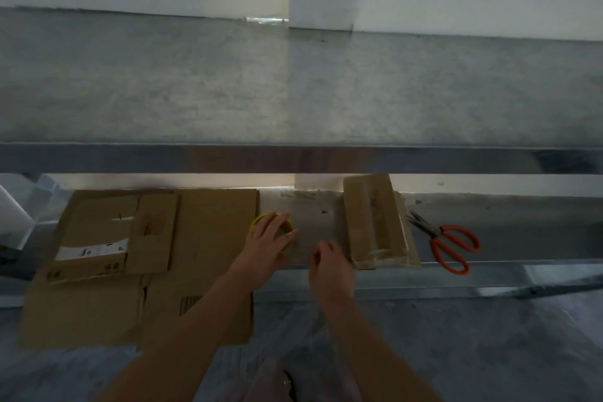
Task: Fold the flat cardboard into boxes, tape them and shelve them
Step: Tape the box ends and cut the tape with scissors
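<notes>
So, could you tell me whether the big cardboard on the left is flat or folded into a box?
Flat: the cardboard lies spread across the shelf, with no walls raised.

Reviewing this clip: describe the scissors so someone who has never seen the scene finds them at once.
Find the metal rack and look at its lower shelf. Right of the right hand, just past the folded cardboard, the scissors lie flat near the front edge. Their orange handles set them apart from that cardboard and the yellow tape roll.
</notes>
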